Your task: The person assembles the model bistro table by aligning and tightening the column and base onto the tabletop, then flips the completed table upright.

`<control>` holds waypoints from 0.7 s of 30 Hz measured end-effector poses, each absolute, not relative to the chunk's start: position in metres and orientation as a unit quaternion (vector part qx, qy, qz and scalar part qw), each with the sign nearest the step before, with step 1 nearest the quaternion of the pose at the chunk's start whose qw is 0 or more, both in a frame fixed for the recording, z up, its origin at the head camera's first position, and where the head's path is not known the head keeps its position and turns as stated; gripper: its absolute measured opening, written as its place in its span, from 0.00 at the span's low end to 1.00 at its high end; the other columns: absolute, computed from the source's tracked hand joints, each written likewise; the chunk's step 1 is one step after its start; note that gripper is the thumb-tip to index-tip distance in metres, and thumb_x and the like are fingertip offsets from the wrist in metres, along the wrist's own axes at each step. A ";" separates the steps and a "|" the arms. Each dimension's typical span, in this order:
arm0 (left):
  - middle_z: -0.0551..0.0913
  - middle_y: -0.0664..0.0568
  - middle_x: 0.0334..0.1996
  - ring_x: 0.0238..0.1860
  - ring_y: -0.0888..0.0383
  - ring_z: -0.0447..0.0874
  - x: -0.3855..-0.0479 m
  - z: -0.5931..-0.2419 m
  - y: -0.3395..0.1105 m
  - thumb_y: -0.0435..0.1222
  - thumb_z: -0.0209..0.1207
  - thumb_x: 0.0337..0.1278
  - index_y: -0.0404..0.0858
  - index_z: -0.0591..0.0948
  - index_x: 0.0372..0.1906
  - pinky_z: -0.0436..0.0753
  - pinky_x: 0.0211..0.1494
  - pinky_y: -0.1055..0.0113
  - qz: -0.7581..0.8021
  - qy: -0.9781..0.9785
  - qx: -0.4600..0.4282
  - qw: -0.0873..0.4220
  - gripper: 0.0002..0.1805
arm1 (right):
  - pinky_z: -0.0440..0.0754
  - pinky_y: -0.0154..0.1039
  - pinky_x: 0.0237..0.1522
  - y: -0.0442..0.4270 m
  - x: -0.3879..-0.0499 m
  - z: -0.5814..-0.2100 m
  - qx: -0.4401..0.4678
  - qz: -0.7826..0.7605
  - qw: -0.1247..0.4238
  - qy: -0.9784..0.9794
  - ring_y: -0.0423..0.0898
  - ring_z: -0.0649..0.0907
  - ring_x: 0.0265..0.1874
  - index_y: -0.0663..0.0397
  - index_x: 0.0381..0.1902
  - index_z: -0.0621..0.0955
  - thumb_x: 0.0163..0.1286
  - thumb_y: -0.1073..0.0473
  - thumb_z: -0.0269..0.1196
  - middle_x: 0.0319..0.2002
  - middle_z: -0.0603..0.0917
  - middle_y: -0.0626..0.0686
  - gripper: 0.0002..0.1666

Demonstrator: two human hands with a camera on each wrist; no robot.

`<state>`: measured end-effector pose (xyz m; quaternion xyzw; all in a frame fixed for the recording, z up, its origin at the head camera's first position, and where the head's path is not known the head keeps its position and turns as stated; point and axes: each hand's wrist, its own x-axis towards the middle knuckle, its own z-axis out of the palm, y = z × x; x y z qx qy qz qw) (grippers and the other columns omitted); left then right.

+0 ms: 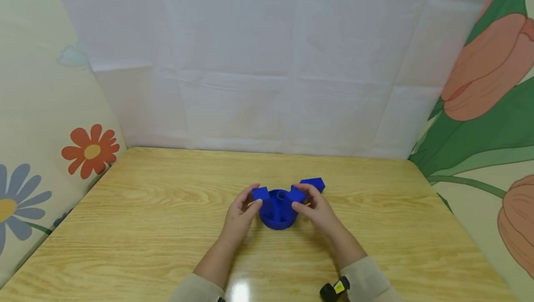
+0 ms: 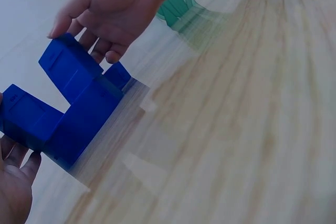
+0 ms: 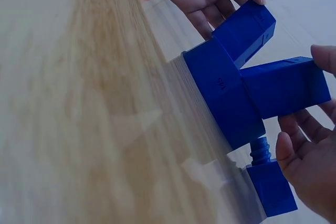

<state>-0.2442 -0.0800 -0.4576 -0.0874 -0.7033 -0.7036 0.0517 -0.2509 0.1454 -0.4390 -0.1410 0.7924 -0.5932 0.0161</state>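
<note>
A round blue plastic base (image 1: 278,223) with a hollow, ribbed inside stands on the table between my hands. Two blue blocks rise from its rim and lean apart, a left block (image 1: 261,194) and a right block (image 1: 297,195). My left hand (image 1: 238,222) holds the left block between thumb and fingers. The right block is gripped the same way by my right hand (image 1: 320,215). Just beyond the right hand lies a blue bolt with a block-shaped head (image 1: 314,184); its threaded shaft (image 3: 260,151) shows in the right wrist view. How the blocks join the base inside is hidden.
The wooden table (image 1: 158,228) reaches back to a white cloth (image 1: 250,70). Flower-printed cloths hang at the left (image 1: 37,107) and right (image 1: 492,153). A black strap device with a yellow label (image 1: 335,289) is on the right wrist.
</note>
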 end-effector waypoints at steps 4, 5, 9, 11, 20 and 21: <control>0.77 0.34 0.58 0.49 0.73 0.77 -0.245 -0.458 -0.080 0.27 0.54 0.66 0.31 0.70 0.67 0.77 0.52 0.80 -0.705 -0.702 -0.087 0.050 0.25 | 0.77 0.34 0.49 0.148 -0.250 -0.440 -0.132 -0.596 0.005 0.792 0.44 0.76 0.46 0.63 0.62 0.71 0.67 0.65 0.62 0.58 0.75 0.64 0.27; 0.77 0.34 0.58 0.49 0.73 0.77 -0.245 -0.458 -0.080 0.27 0.54 0.66 0.31 0.70 0.67 0.77 0.52 0.80 -0.705 -0.702 -0.087 0.051 0.24 | 0.77 0.36 0.53 0.149 -0.249 -0.440 -0.129 -0.598 0.003 0.791 0.45 0.77 0.48 0.64 0.61 0.71 0.67 0.65 0.62 0.57 0.75 0.64 0.26; 0.77 0.34 0.57 0.48 0.73 0.77 -0.245 -0.458 -0.080 0.27 0.53 0.66 0.31 0.70 0.67 0.77 0.52 0.79 -0.705 -0.702 -0.089 0.052 0.24 | 0.75 0.38 0.60 0.152 -0.246 -0.439 -0.122 -0.607 0.000 0.786 0.48 0.77 0.54 0.65 0.58 0.72 0.68 0.66 0.61 0.55 0.78 0.65 0.22; 0.77 0.34 0.57 0.48 0.73 0.77 -0.245 -0.459 -0.080 0.27 0.53 0.66 0.31 0.70 0.67 0.77 0.52 0.80 -0.704 -0.703 -0.089 0.052 0.24 | 0.76 0.35 0.58 0.153 -0.245 -0.439 -0.122 -0.613 0.000 0.781 0.46 0.77 0.53 0.67 0.57 0.72 0.69 0.67 0.60 0.54 0.79 0.66 0.21; 0.77 0.34 0.58 0.49 0.73 0.77 -0.245 -0.459 -0.080 0.27 0.54 0.66 0.31 0.70 0.67 0.77 0.52 0.80 -0.701 -0.706 -0.089 0.053 0.24 | 0.79 0.29 0.48 0.159 -0.241 -0.441 -0.157 -0.620 0.001 0.769 0.36 0.79 0.42 0.72 0.53 0.72 0.65 0.71 0.62 0.45 0.80 0.62 0.20; 0.77 0.34 0.58 0.49 0.73 0.77 -0.245 -0.459 -0.080 0.27 0.54 0.67 0.31 0.70 0.67 0.77 0.52 0.80 -0.701 -0.706 -0.089 0.053 0.24 | 0.79 0.30 0.48 0.159 -0.241 -0.441 -0.163 -0.616 0.002 0.771 0.36 0.79 0.41 0.72 0.53 0.72 0.64 0.70 0.63 0.45 0.80 0.63 0.20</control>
